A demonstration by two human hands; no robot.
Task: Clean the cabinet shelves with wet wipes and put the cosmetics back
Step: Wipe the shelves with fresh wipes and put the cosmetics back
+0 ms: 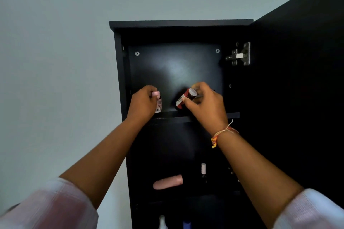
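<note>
A tall black cabinet (119, 72) hangs on the wall with its door swung open to the right. Both my hands are at its top shelf (232, 115). My left hand (142, 105) grips a small pink-capped bottle (158, 107) that stands upright at the shelf's left. My right hand (203, 104) holds a red and black container (183, 100) with a grey end, tilted over the middle of the shelf. A pink tube (167, 182) lies on the middle shelf beside a small bottle (203, 170) with a pale cap.
The open black door (301, 80) fills the right side, its metal hinge (240, 55) at the cabinet's upper right. A white bottle (162, 222) and a blue item (186, 225) stand on the lowest visible shelf. A plain pale wall lies to the left.
</note>
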